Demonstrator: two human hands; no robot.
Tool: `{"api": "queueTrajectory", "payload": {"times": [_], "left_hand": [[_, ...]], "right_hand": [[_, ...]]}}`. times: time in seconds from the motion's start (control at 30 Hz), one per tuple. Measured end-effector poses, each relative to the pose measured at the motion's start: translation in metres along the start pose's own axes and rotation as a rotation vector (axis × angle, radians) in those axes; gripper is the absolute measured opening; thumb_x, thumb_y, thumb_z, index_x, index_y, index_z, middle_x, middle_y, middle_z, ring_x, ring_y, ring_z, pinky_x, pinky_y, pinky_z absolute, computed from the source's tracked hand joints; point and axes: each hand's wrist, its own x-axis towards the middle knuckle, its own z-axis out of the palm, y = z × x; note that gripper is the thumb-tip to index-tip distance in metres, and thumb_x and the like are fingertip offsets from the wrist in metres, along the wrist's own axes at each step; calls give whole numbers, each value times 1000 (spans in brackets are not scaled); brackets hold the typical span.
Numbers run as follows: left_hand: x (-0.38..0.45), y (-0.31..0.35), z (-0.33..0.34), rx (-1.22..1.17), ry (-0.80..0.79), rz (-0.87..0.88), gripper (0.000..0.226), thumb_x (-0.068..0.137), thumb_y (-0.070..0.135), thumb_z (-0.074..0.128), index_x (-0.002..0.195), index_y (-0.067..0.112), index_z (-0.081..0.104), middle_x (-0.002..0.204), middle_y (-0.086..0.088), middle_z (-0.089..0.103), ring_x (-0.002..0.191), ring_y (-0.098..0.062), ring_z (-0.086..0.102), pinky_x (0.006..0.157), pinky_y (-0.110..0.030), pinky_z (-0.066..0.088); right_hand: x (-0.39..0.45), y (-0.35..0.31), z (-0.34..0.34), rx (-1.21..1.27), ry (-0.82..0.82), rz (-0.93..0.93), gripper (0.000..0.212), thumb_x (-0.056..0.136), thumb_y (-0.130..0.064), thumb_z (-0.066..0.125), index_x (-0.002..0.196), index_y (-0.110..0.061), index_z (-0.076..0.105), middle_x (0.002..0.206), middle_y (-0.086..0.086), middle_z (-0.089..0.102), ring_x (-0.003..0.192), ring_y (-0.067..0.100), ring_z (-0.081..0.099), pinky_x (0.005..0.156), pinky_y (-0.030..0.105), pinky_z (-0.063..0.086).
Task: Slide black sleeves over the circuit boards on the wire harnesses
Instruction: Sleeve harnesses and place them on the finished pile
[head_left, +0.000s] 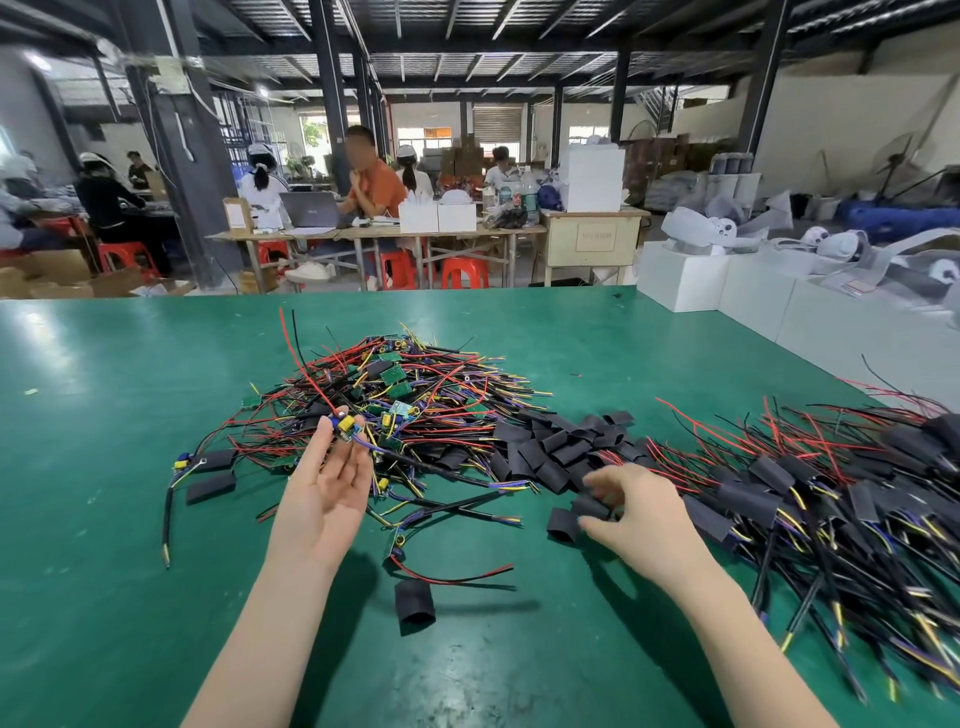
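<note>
A tangled heap of wire harnesses with bare green circuit boards (387, 395) lies in the middle of the green table (104, 415). My left hand (324, 483), palm up, pinches one small circuit board with a yellow part (344, 425) at its fingertips, its red wire rising behind. My right hand (636, 512) curls its fingers round a black sleeve (589, 506) lying beside a second sleeve (562, 525). A pile of loose black sleeves (558, 447) sits between the hands' far side. Harnesses with sleeves on them (810, 499) are heaped at the right.
One loose black sleeve (414, 605) lies near the front between my arms, by a red-wired harness (452, 574). Two flat sleeves (210, 486) lie at the left. White boxes (753, 296) line the table's right edge. People sit at benches beyond the table.
</note>
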Motion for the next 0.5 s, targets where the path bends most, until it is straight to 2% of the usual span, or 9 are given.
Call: {"api": "queueTrajectory", "payload": {"times": [0.1, 0.13, 0.23, 0.3, 0.43, 0.5], "left_hand": [[0, -1, 0, -13, 10, 2, 13, 74, 22, 70, 69, 12, 77, 88, -6, 72, 67, -9, 67, 66, -17, 56], [0, -1, 1, -28, 11, 1, 12, 74, 22, 70, 72, 11, 76, 88, -6, 72, 67, -10, 67, 65, -17, 56], [-1, -1, 1, -55, 4, 0, 15, 75, 21, 69, 84, 9, 71, 88, -6, 72, 66, -9, 67, 64, -17, 55], [-1, -2, 1, -47, 4, -5, 14, 75, 22, 70, 80, 9, 75, 87, -5, 72, 66, -9, 67, 65, -17, 55], [0, -3, 0, -46, 10, -7, 21, 76, 22, 69, 93, 10, 69, 89, -5, 70, 68, -9, 67, 65, -16, 55], [1, -3, 0, -46, 2, -7, 17, 76, 22, 69, 86, 9, 73, 88, -5, 71, 67, -8, 67, 65, -16, 55]], "right_hand": [[-4, -14, -3, 249, 54, -152, 45, 69, -8, 78, 109, -23, 64, 91, -10, 67, 84, 0, 60, 81, 15, 45], [-5, -19, -2, 303, 52, -187, 48, 69, -8, 79, 111, -25, 63, 90, -12, 67, 85, 1, 60, 80, 12, 43], [-10, -29, 0, 398, 57, -245, 50, 72, -7, 79, 114, -26, 60, 93, -13, 67, 90, 6, 60, 80, 13, 42], [-12, -33, 0, 439, 72, -259, 51, 72, -4, 78, 114, -26, 60, 94, -12, 67, 92, 9, 60, 80, 15, 41], [-13, -39, -2, 526, 83, -282, 51, 72, 1, 77, 114, -22, 60, 95, -8, 67, 93, 14, 59, 84, 25, 44], [-13, -40, -3, 560, 81, -289, 50, 72, 2, 77, 114, -20, 60, 95, -7, 67, 90, 13, 59, 83, 25, 45]]}}
